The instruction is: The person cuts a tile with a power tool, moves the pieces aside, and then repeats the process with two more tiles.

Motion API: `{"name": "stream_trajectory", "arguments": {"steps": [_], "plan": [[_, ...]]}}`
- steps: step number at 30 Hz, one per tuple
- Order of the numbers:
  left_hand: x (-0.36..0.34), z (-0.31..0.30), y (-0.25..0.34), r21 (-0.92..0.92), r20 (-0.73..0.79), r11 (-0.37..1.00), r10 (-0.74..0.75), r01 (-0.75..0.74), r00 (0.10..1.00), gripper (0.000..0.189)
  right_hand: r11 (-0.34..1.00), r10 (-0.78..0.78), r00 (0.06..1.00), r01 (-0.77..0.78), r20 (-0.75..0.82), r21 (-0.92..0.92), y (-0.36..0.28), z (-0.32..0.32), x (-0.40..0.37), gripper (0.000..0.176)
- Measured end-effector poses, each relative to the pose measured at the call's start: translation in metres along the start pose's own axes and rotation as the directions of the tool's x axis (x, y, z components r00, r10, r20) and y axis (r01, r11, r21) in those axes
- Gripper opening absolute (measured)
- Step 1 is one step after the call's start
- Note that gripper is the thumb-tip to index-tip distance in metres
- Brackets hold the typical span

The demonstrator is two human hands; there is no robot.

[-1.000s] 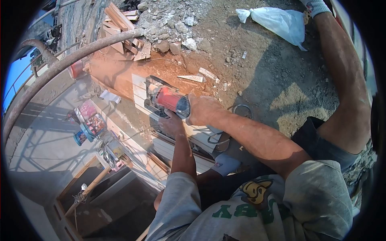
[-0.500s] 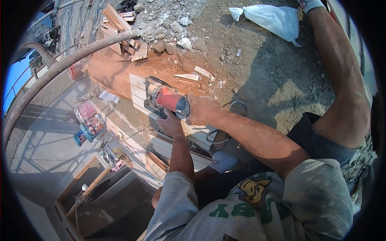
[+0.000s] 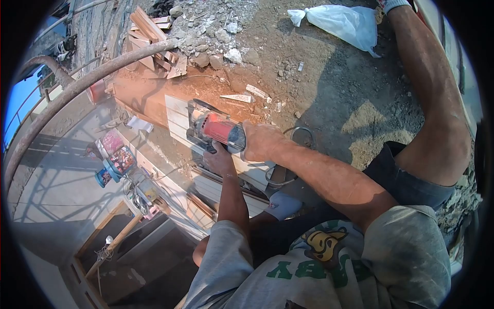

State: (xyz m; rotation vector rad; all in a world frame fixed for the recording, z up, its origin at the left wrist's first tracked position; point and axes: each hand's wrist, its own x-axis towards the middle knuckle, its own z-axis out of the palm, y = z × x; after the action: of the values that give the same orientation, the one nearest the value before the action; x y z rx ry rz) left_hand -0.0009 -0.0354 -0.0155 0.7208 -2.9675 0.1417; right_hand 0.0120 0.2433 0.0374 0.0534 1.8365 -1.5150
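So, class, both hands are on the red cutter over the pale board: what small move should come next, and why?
Probably ease the red cutter slightly forward along the pale board. The right hand grips its rear, the left hand steadies its side, and more board lies beyond its guard.

The person crouches on a dirt floor, both hands on a red and black handheld power cutter (image 3: 216,129). The right hand (image 3: 262,141) wraps the rear of its body; the left hand (image 3: 220,159) grips it from the underside. The cutter sits on a white ribbed panel (image 3: 177,116) dusted reddish at its far end. A loop of grey cable (image 3: 303,135) lies just beside the right wrist. Further off are a heap of grey rubble stones (image 3: 216,28), stacked wood offcuts (image 3: 152,31) and a knotted white plastic bag (image 3: 342,23). A rusty curved metal pipe (image 3: 92,77) crosses at the left.
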Motion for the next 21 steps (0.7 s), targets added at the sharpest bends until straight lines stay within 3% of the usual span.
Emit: {"name": "stream_trajectory", "arguments": {"steps": [5,11,13,21], "plan": [[-0.005,-0.001,-0.003,0.031,0.049,0.999,0.029,-0.030,0.998,0.064,1.000,-0.005,1.000,0.005,-0.011,-0.012,0.003,0.000,-0.006,0.057],[-0.005,0.006,-0.016,0.137,-0.016,0.970,0.205,-0.201,0.979,0.063,1.000,0.007,1.000,-0.007,-0.015,-0.003,0.008,0.003,-0.010,0.054],[-0.023,-0.021,0.017,-0.021,0.048,1.000,0.015,-0.014,0.999,0.063,1.000,0.000,1.000,0.001,-0.029,0.011,0.012,0.006,-0.010,0.061],[-0.029,-0.020,0.018,-0.003,0.049,0.999,-0.043,0.043,0.998,0.065,1.000,-0.005,0.998,0.006,-0.058,0.018,0.019,0.010,-0.019,0.061]]}}
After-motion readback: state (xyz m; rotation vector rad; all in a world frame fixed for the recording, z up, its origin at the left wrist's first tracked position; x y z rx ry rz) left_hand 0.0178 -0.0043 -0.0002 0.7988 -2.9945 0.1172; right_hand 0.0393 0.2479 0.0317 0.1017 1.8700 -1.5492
